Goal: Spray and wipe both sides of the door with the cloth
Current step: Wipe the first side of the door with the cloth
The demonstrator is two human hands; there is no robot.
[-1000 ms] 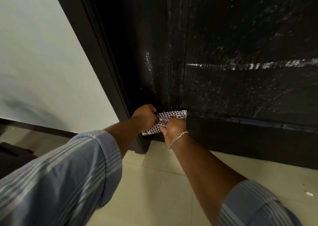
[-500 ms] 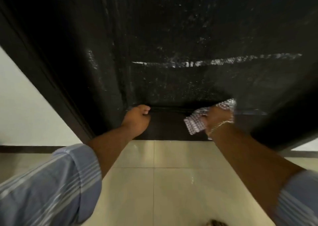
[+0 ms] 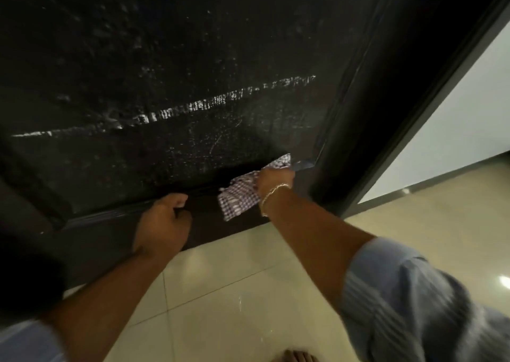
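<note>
Right hand grips cloth, wiping low on wet door. Left hand curled, holds nothing. Next: rub along bottom.

door: black, upright, streaked with wet droplets | cloth: checked purple-white, bunched, pressed against door's lower right, near floor

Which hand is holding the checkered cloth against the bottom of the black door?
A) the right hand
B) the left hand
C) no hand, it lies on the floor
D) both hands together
A: the right hand, the one with the bracelet, grips the checkered cloth against the door; the left hand holds no cloth.
</note>
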